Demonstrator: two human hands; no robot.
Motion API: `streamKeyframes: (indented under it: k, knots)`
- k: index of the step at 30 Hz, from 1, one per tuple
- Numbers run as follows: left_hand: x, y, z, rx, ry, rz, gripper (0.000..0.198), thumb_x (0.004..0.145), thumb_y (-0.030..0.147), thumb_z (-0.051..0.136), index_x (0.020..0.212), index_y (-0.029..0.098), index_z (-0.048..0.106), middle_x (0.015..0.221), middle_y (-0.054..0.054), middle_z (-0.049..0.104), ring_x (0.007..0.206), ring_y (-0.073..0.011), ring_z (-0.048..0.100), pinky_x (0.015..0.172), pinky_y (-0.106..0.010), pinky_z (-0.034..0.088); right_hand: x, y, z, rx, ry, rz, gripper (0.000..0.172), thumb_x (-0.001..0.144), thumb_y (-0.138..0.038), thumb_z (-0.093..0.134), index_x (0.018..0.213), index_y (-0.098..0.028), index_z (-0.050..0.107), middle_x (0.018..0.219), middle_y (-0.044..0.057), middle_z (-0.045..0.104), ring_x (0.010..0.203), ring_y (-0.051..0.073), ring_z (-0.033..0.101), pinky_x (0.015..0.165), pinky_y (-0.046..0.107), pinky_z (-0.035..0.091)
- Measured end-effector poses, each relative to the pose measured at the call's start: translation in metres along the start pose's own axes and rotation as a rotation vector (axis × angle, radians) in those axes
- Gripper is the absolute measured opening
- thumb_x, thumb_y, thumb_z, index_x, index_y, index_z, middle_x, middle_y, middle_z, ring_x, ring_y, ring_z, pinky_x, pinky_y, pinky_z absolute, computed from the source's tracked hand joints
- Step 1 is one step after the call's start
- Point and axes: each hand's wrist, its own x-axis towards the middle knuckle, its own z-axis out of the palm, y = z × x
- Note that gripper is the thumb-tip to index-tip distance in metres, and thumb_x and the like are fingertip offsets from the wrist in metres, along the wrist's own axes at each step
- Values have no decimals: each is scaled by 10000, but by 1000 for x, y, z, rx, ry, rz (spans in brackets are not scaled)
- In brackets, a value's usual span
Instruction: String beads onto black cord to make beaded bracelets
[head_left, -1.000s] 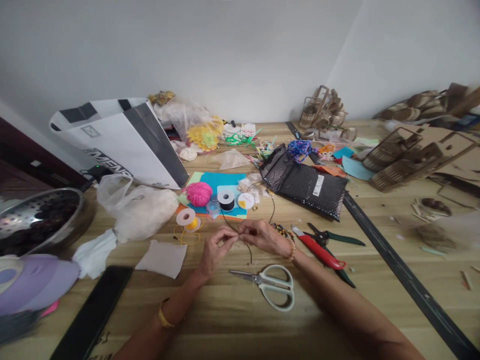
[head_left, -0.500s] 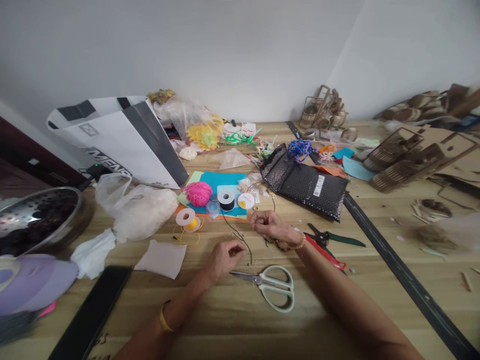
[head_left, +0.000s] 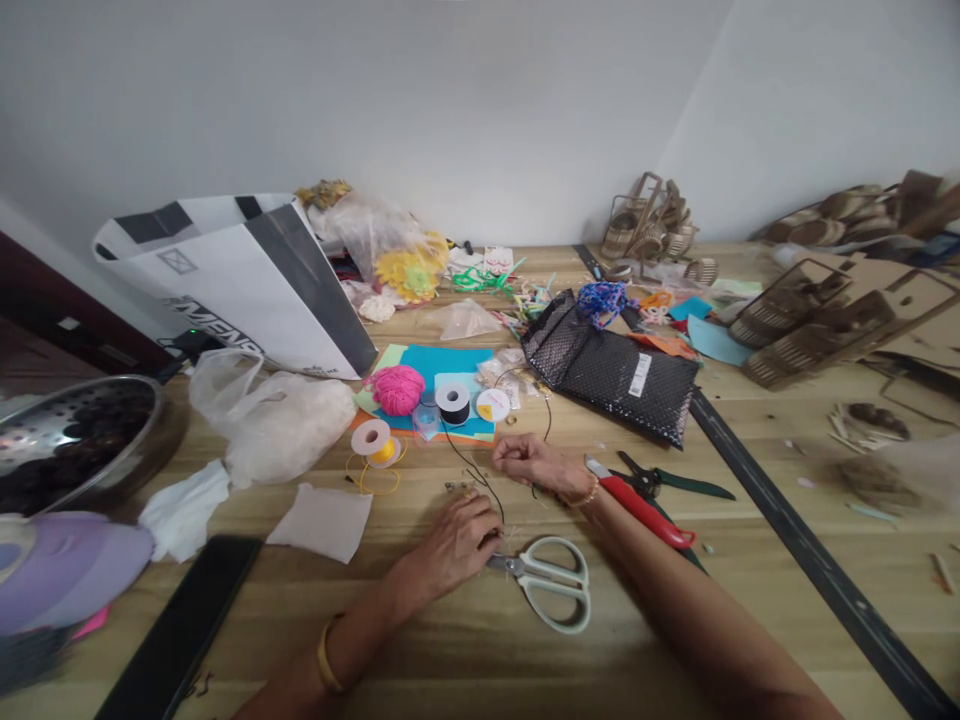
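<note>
The left hand [head_left: 456,545] lies palm down on the desk [head_left: 465,660], its fingertips touching the blade end of the scissors [head_left: 556,578]. It seems to rest there to pin something small against the wood. The back of the hand covers the fingers' undersides, so whether its grip is released or clenched on anything cannot be told.

The right hand [head_left: 525,460] sits just beyond it, knuckles up and fingers curled in, its grip clenched on the black cord [head_left: 459,452]. The cord runs from the black spool [head_left: 453,400] across the desk and between the two hands, probably held this way to keep it taut and off the clutter. Its end is lost under the hands, and a thin loop of it beyond the right hand is hard to follow.

Red pliers [head_left: 637,505] lie beside the right wrist, partly hidden by the forearm. Tiny bits near the left fingertips are too small to name.
</note>
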Motion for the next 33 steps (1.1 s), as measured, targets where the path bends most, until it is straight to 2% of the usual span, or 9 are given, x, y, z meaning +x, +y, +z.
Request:
streamKeyframes:
  k: [5, 9, 12, 15, 18, 22, 29, 33]
  knots:
    - [0, -1, 2, -32, 39, 5, 109, 830, 125, 607, 737, 164, 647, 774, -37, 652, 775, -172, 584, 773, -289, 447, 1, 6, 3, -11, -14, -12, 164, 770, -320, 607, 768, -161, 569, 515, -70, 454, 436, 54, 349, 404, 162, 262]
    - [3, -4, 3, -180, 102, -73, 148, 803, 71, 578, 720, 163, 659, 748, -38, 664, 747, -163, 598, 728, -271, 462, 2, 9, 10, 27, -27, -67, 225, 800, -376, 621, 798, -163, 552, 568, -48, 515, 441, 63, 400, 416, 177, 300]
    - [5, -12, -2, -378, 188, -259, 133, 772, 77, 576, 728, 154, 674, 727, -42, 687, 708, -157, 613, 683, -254, 470, 3, 13, 20, 48, 32, -146, 277, 826, -432, 612, 802, -164, 545, 571, -46, 502, 462, 74, 413, 445, 192, 312]
    - [7, -22, -10, -585, 310, -476, 98, 765, 168, 596, 751, 147, 691, 713, -46, 702, 660, -154, 617, 629, -244, 471, 3, 16, 33, -11, 191, -199, 285, 859, -441, 576, 802, -163, 547, 571, -41, 489, 487, 86, 407, 466, 207, 310]
    - [7, -31, -16, -735, 432, -598, 123, 723, 253, 650, 749, 146, 705, 715, -43, 710, 664, -156, 619, 632, -243, 476, 1, 18, 44, -165, 299, -287, 243, 889, -383, 542, 796, -159, 568, 604, -28, 489, 542, 99, 415, 506, 217, 321]
    - [9, -34, -19, -859, 494, -647, 131, 651, 267, 700, 702, 146, 703, 680, -28, 701, 642, -144, 605, 627, -235, 476, 0, 17, 50, -351, 303, -398, 187, 890, -297, 534, 780, -156, 588, 682, 3, 549, 627, 120, 473, 585, 233, 367]
    - [11, -32, -18, -1012, 520, -672, 163, 620, 279, 737, 703, 142, 705, 637, -19, 697, 602, -135, 611, 612, -235, 492, 3, 24, 46, -138, 276, -334, 240, 894, -374, 551, 802, -155, 586, 690, -4, 541, 616, 113, 463, 559, 216, 358]
    - [11, -35, -17, -1086, 544, -693, 182, 610, 281, 758, 717, 141, 715, 643, -25, 712, 606, -143, 630, 636, -249, 511, 2, 23, 46, -132, 259, -333, 267, 891, -408, 554, 803, -159, 592, 731, 7, 560, 619, 112, 457, 559, 217, 352]
